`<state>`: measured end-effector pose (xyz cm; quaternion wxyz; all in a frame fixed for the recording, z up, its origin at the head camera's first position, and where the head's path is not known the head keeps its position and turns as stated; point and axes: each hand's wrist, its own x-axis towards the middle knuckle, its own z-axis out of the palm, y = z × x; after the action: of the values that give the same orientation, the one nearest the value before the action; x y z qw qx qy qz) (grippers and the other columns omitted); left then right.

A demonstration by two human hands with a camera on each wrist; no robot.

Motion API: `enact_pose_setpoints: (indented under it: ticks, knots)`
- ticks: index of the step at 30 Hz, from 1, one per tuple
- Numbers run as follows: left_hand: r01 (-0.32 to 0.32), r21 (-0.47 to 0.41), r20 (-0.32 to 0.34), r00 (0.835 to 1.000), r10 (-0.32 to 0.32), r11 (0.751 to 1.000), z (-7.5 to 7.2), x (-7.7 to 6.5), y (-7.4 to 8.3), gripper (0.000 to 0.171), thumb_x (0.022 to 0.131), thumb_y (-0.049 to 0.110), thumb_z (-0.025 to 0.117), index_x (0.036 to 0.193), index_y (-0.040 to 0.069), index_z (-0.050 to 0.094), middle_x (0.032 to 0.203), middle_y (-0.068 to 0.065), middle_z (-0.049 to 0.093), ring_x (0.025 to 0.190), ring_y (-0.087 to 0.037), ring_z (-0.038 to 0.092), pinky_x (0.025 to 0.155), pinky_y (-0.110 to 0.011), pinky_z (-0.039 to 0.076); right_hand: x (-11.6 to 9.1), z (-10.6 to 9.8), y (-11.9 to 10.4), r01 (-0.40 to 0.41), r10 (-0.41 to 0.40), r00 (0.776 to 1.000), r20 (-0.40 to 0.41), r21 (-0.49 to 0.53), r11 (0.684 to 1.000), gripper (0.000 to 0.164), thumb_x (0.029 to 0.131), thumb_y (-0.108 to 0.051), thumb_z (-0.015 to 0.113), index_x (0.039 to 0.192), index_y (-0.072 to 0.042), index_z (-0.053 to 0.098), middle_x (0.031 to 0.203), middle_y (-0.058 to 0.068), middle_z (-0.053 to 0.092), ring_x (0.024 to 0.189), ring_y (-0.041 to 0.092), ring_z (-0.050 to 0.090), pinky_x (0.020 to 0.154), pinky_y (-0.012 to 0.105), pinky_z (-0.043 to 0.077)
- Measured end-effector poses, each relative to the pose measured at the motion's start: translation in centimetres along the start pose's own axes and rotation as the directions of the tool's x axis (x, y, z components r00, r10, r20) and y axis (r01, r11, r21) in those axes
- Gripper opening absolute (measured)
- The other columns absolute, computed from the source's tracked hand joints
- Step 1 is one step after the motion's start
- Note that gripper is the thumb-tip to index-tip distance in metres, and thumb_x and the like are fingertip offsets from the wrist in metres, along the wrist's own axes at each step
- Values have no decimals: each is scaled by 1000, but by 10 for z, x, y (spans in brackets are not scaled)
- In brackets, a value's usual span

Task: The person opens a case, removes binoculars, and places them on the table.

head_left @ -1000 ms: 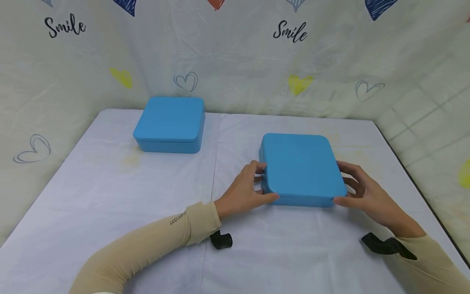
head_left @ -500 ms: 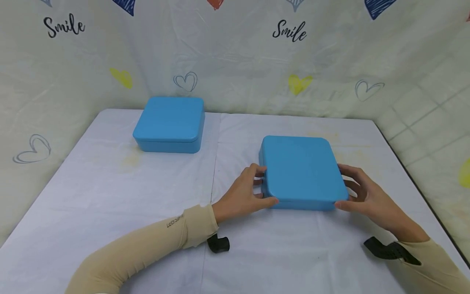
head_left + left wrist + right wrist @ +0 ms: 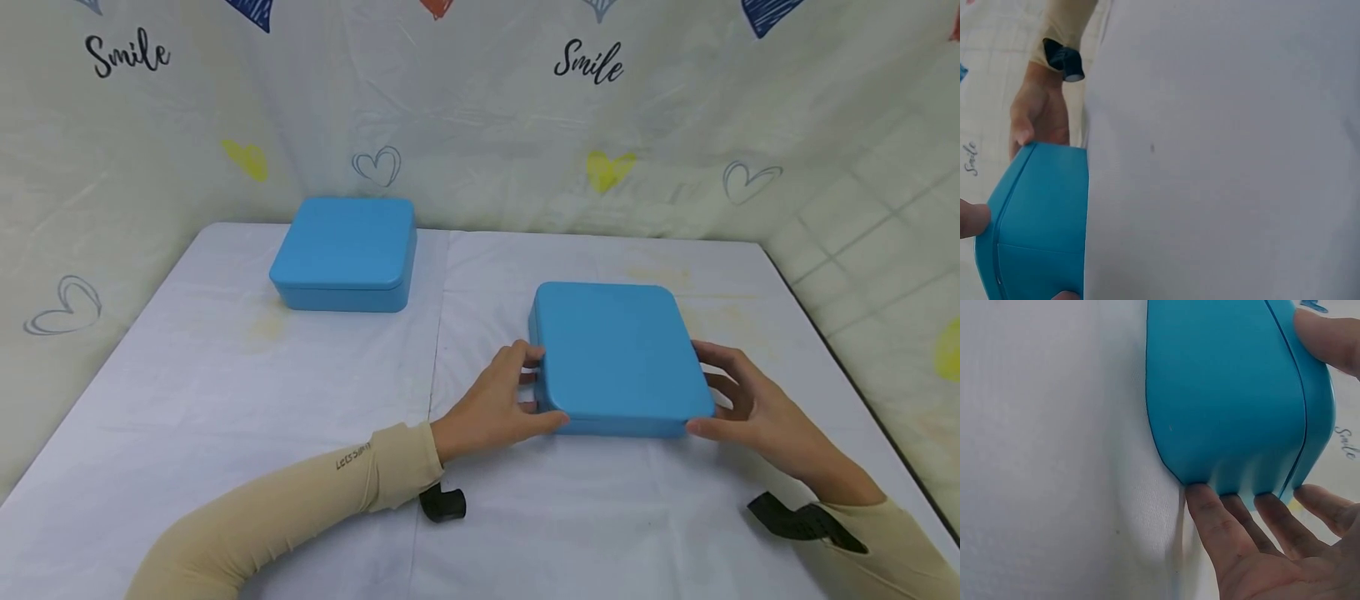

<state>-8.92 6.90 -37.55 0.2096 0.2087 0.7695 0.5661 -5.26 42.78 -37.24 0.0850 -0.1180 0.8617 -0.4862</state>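
Front box: a closed blue box [image 3: 618, 358] is on the right part of the white bench [image 3: 225, 417], and its thin lid seam is seen well in both wrist views.
Left hand: the left hand [image 3: 487, 408] grips the left side of this box; the thumb is at the near left corner and the other fingers are bent along the side wall.
Right hand: the right hand [image 3: 772, 425] grips the opposite side, with the thumb at the near right corner and the fingertips against the wall.
Back box: a second blue box [image 3: 345, 246], also closed, stands farther back on the left, well apart from both hands.
Sleeves: the left sleeve [image 3: 292, 500] and the right sleeve [image 3: 900, 546] are beige.
Backdrop: behind the bench, a pale sheet [image 3: 480, 100] shows hearts and the word "Smile".
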Motion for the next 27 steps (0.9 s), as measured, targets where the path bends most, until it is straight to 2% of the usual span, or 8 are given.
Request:
enact_pose_setpoints:
  ticks: [20,27]
  knots:
    - [-7,6,51,999,7,1000,5,-12,2,73,91,22,80,149,8,37,155,-8,39,142,-25,51,98,-25,59,-12,-2,1,-15,15,1000,7,-9,1000,94,87,6,77,161,-20,25,161,-3,30,131,-15,47,90,10,55]
    - [-17,19,68,998,16,1000,7,-16,3,73,91,24,80,148,8,38,154,-7,40,139,-23,52,100,-23,57,-17,-3,1,-5,6,1000,8,-28,1000,91,84,8,78,157,-16,29,160,-5,31,130,-16,46,90,8,53]
